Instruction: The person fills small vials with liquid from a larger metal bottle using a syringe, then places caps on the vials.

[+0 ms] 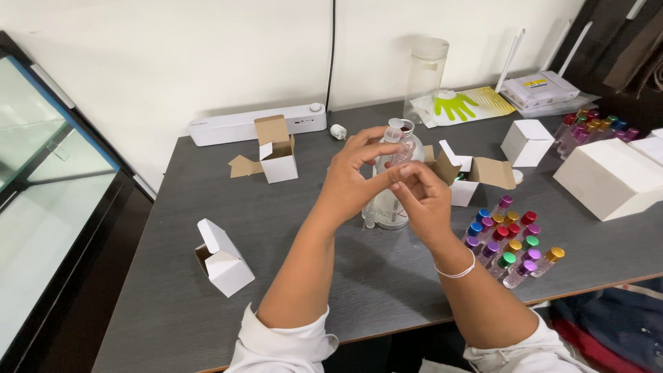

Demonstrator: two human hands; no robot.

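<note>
My left hand [349, 181] and my right hand [423, 197] meet above the middle of the dark grey table [166, 290]. Between the fingertips of both sits a small clear vial [402, 149] with a small clear cap [394, 130] at its top, pinched by my left thumb and forefinger. Right behind the hands stands a larger clear bottle [390, 204] with liquid in it, partly hidden by them. A cluster of several small vials with coloured metallic caps [510, 242] lies just right of my right wrist.
Open white cardboard boxes stand at the left front [222, 260], back centre [277, 148] and behind the bottle [461, 176]. A closed small box [526, 142], a big white box [611, 176] and more capped vials [595, 128] are at the right. A white bar-shaped device [242, 126] lines the wall.
</note>
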